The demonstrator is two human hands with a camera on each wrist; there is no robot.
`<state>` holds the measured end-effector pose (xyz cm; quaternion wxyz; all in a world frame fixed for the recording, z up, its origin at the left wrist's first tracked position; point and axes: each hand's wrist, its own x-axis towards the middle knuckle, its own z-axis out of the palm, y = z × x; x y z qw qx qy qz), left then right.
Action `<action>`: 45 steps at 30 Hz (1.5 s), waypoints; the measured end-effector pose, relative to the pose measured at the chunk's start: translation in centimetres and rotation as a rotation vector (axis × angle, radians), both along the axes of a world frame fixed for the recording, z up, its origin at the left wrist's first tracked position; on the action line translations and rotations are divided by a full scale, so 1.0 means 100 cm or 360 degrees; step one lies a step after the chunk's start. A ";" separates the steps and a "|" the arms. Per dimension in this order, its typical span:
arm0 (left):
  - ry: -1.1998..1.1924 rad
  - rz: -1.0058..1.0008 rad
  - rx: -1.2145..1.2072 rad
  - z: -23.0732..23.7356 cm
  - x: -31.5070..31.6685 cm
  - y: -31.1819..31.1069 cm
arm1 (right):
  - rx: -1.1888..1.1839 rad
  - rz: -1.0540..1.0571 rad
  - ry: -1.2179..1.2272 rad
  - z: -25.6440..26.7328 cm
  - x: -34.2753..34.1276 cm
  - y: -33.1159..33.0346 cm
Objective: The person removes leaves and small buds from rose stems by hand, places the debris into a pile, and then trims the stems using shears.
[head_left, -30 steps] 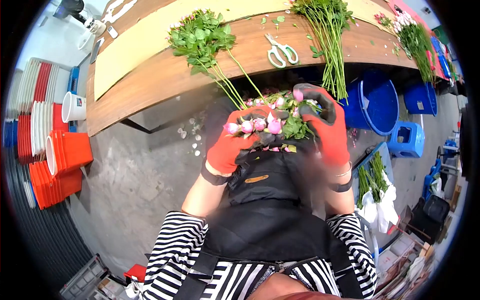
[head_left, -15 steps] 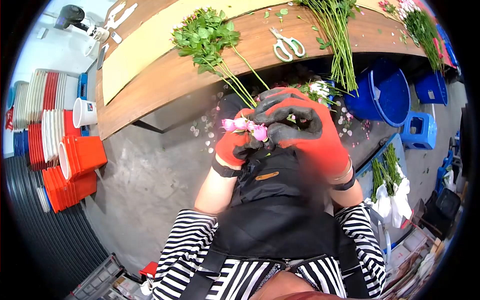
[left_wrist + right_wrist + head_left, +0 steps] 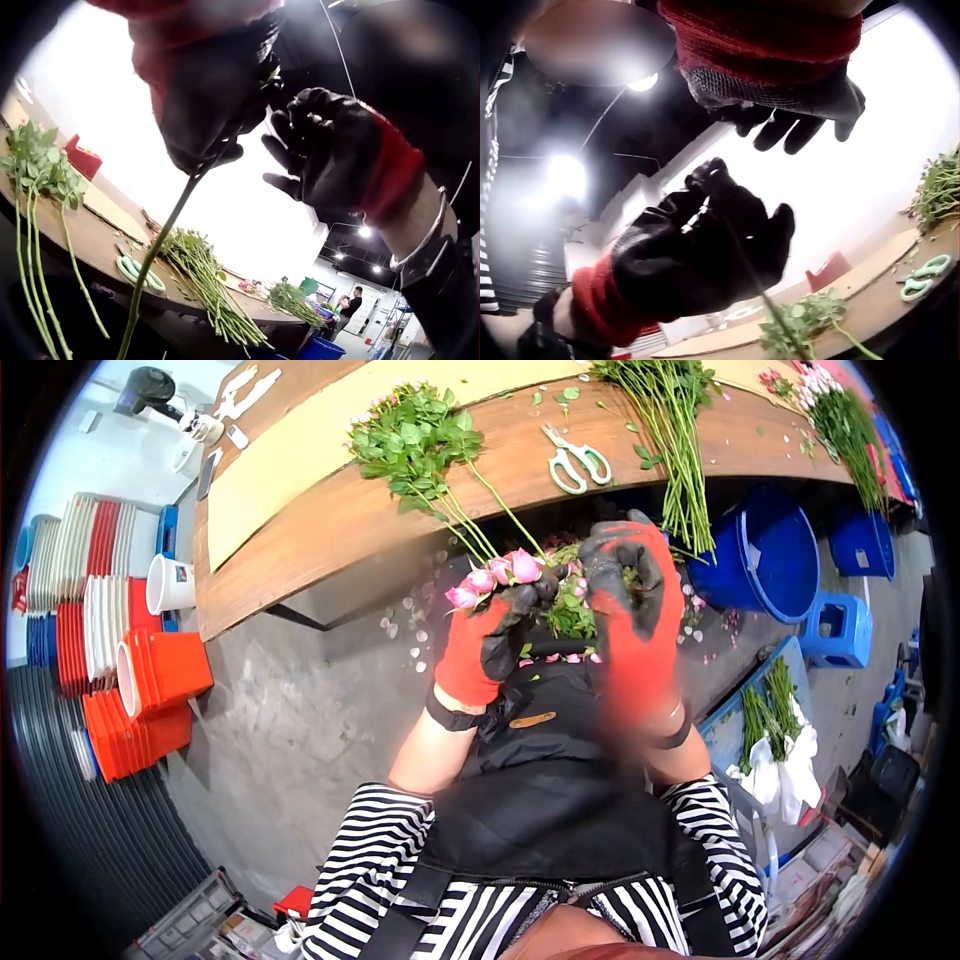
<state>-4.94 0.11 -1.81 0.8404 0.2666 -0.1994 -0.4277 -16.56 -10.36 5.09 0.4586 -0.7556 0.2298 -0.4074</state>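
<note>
The left wrist view's bottom edge cuts off the held stem (image 3: 153,250).

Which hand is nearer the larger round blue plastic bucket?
Right. In the head view, the right hand lies between the bucket and the left hand, which holds pink roses farther away.

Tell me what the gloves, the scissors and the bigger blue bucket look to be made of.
Gloves: red, textured knit, probably fabric, with a dark, slightly shiny coating on the fingers, perhaps rubber or latex. Scissors: greyish blades, likely metal; pale green, smooth-looking handles, probably plastic. Bigger blue bucket: probably plastic, judging by its even colour and glossy look.
</note>
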 end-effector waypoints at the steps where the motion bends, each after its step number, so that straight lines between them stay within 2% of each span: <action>1: 0.0242 0.0054 -0.0088 0.002 0.000 0.000 | 0.0004 0.0074 0.0021 -0.005 -0.004 -0.009; 2: 0.0278 0.0066 -0.0003 0.003 0.002 0.000 | 0.0009 0.0151 0.0042 -0.010 -0.007 -0.015; 3: 0.0315 0.0082 0.0079 0.005 0.005 0.000 | 0.0395 0.0241 0.0052 -0.014 -0.007 -0.016; 5: 0.0398 0.0176 0.0357 0.010 0.010 -0.003 | 0.0650 0.0504 -0.0016 -0.032 -0.003 -0.016; 6: 0.0280 0.0213 0.0403 0.012 0.013 -0.003 | 0.0776 0.0628 -0.0050 -0.041 -0.001 -0.015; 7: 0.0160 0.0246 0.0447 0.013 0.016 -0.005 | 0.0670 0.0680 0.0291 -0.048 0.001 -0.013; 8: 0.0038 0.0273 0.0493 0.015 0.019 -0.007 | 0.0519 0.0718 0.0326 -0.065 0.002 -0.008; 10: 0.0197 0.0259 0.0181 0.033 0.031 -0.013 | 0.0343 0.0796 0.0585 -0.088 0.005 -0.004; 11: -0.0406 0.0593 0.0424 0.036 0.046 -0.012 | 0.0410 0.0836 0.0665 -0.098 0.007 -0.006; 12: -0.0641 0.0717 0.0459 0.038 0.063 -0.009 | 0.0483 0.0865 0.0752 -0.108 0.006 -0.007; 13: -0.0865 0.0858 0.0503 0.039 0.081 -0.005 | 0.0547 0.0851 0.0610 -0.115 0.006 -0.008; 14: -0.0721 0.0788 0.0357 0.039 0.106 0.003 | 0.0840 0.0813 0.0799 -0.099 0.003 -0.013; 16: -0.0379 0.0539 -0.0019 0.038 0.159 0.017 | 0.0411 0.0686 0.0598 -0.125 -0.013 -0.027; 18: 0.0087 0.0085 -0.0525 0.041 0.203 0.023 | 0.0575 0.0606 0.0527 -0.134 -0.034 -0.035; 21: -0.0083 0.0131 -0.0061 0.050 0.202 0.018 | 0.0802 0.0340 0.0413 -0.139 -0.063 -0.044; 23: -0.0979 0.0340 0.0528 0.028 0.205 0.009 | 0.0786 0.0085 0.0229 -0.145 -0.073 -0.058; 24: -0.0091 0.0145 0.0220 0.036 0.187 0.004 | 0.0942 0.0047 0.0197 -0.142 -0.076 -0.072; 25: -0.0063 0.0153 0.0313 0.029 0.180 0.002 | 0.0746 -0.0091 0.0209 -0.143 -0.080 -0.085; 26: 0.0026 0.0109 0.0235 0.018 0.175 0.001 | 0.0550 -0.0224 0.0220 -0.145 -0.081 -0.099; 27: -0.0136 0.0193 0.0370 0.009 0.162 -0.002 | 0.0805 -0.0221 -0.0009 -0.132 -0.074 -0.112; 28: -0.0297 0.0282 0.0504 0.001 0.151 -0.003 | 0.0735 -0.0421 0.0080 -0.142 -0.074 -0.133; 29: 0.0232 0.0027 0.0248 -0.013 0.154 0.003 | 0.0799 -0.0481 0.0105 -0.130 -0.069 -0.151; 30: 0.0165 -0.0021 0.0329 -0.021 0.146 0.008 | 0.0430 -0.0685 0.0192 -0.148 -0.068 -0.180; 31: 0.0233 0.0023 0.0405 -0.030 0.138 0.009 | 0.0536 -0.0684 0.0160 -0.169 -0.068 -0.215; 32: 0.0299 0.0070 0.0479 -0.039 0.132 0.009 | 0.0608 -0.0735 0.0295 -0.143 -0.060 -0.220; 34: 0.0322 -0.0006 0.0475 -0.060 0.128 0.018 | -0.0201 -0.1139 0.0978 -0.126 -0.047 -0.228; 35: 0.0122 0.0118 0.0619 -0.076 0.125 0.022 | -0.0372 -0.1198 0.0966 -0.122 -0.041 -0.228; 36: -0.0484 0.0252 0.0789 -0.101 0.125 0.023 | -0.0549 -0.1242 0.0957 -0.119 -0.035 -0.228; 37: -0.1088 0.0379 0.0968 -0.131 0.125 0.029 | -0.0573 -0.1203 0.0895 -0.113 -0.027 -0.216; 38: -0.1245 0.0425 0.1050 -0.146 0.119 0.036 | -0.0556 -0.0997 0.0868 -0.116 -0.018 -0.202; 39: -0.1025 0.0353 0.1020 -0.162 0.113 0.036 | -0.0536 -0.0786 0.0836 -0.122 -0.010 -0.188; 40: -0.0559 0.0252 0.0922 -0.173 0.106 0.035 | -0.0512 -0.0576 0.0797 -0.128 0.000 -0.172; 41: -0.0165 0.0147 0.0815 -0.180 0.100 0.033 | -0.0742 -0.0513 0.0679 -0.157 0.013 -0.154; 42: 0.0035 0.0080 0.0770 -0.184 0.093 0.030 | -0.0586 -0.0227 0.0733 -0.143 0.028 -0.128; 43: 0.0187 0.0028 0.0735 -0.184 0.088 0.025 | -0.0376 -0.0041 0.0720 -0.157 0.040 -0.109; 44: 0.0186 -0.0012 0.0734 -0.178 0.083 0.019 | -0.0321 -0.0029 0.0820 -0.171 0.054 -0.089; 45: 0.0032 -0.0050 0.0788 -0.160 0.073 0.013 | -0.0146 0.0006 0.0786 -0.188 0.065 -0.073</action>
